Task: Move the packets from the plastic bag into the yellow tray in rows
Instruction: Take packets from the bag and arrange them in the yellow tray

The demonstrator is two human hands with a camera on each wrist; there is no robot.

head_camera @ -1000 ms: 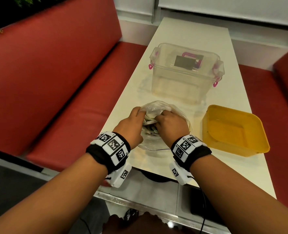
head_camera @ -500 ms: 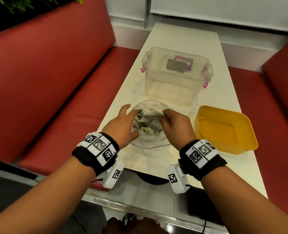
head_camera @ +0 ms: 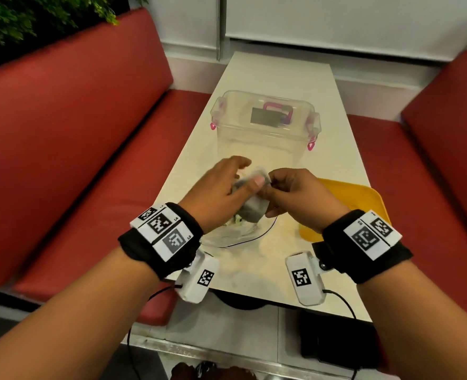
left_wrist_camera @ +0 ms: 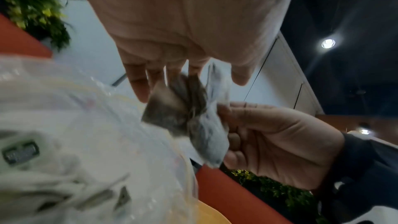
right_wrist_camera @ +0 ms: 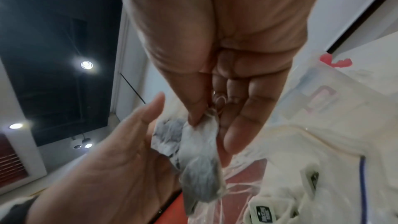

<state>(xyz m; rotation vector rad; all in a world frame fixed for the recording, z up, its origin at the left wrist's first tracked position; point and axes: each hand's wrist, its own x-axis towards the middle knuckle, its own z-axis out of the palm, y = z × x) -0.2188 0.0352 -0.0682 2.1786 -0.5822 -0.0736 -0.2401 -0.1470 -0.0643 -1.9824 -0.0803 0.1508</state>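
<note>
Red upholstered benches [head_camera: 62,133] flank a long white table [head_camera: 281,78]. On it stand a clear plastic box with pink latches [head_camera: 265,127], a yellow rectangular plastic tray [head_camera: 363,196] at my right, and a clear plastic bag [head_camera: 226,237] nearest me, with more packets inside. My right hand [head_camera: 300,196] pinches small grey-white packets [head_camera: 254,209] above the bag. My left hand [head_camera: 215,193], fingers straight, touches them.

Clear box [head_camera: 265,141] beyond; tray [head_camera: 363,198] seemingly unobstructed
</note>
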